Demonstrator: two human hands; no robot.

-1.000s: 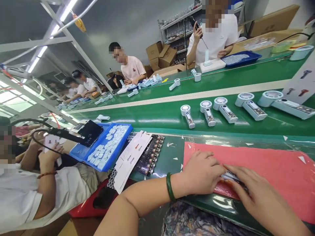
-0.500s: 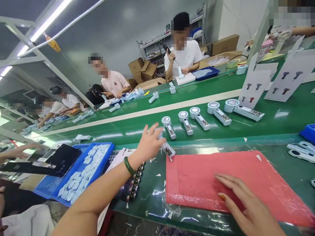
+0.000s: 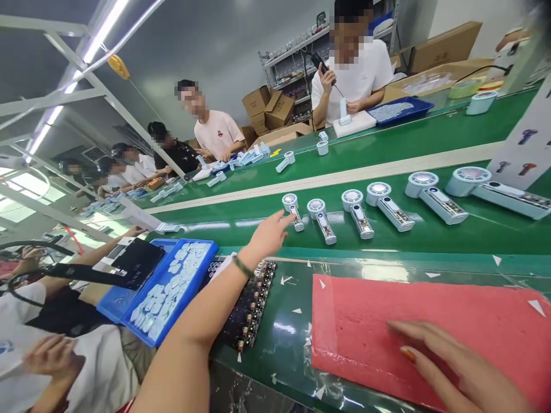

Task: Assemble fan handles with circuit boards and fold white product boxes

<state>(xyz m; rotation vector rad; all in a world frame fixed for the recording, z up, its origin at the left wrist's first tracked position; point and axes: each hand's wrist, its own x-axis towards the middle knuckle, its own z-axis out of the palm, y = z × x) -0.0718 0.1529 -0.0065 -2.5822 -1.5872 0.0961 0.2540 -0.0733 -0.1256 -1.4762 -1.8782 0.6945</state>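
Observation:
My left hand (image 3: pixel 269 234), a green bangle at its wrist, reaches to the green conveyor belt (image 3: pixel 241 228) with fingers stretched out. Its fingertips overlap the handle of a light-blue handheld fan (image 3: pixel 297 221), the leftmost in a row; whether they touch is unclear. Several more such fans (image 3: pixel 322 221) lie to the right, circuit boards showing in their uncovered handles. Low over the red pad (image 3: pixel 357 327) is my right hand (image 3: pixel 460 361), fingers extended and nothing in it. Its wrist is out of view.
Left of my arm are a strip of circuit boards (image 3: pixel 253 310) and a blue tray (image 3: pixel 202 275) of small pale-blue parts. White paper scraps (image 3: pixel 321 392) lie about the bench. Across the belt, a co-worker (image 3: pixel 357 69) holds a power screwdriver. Another person's hand (image 3: pixel 51 355) is at lower left.
My left hand has set the fan it held on the belt at the row's left end and released it. The view has shifted, with the row now further right. My right hand stays over the pad.

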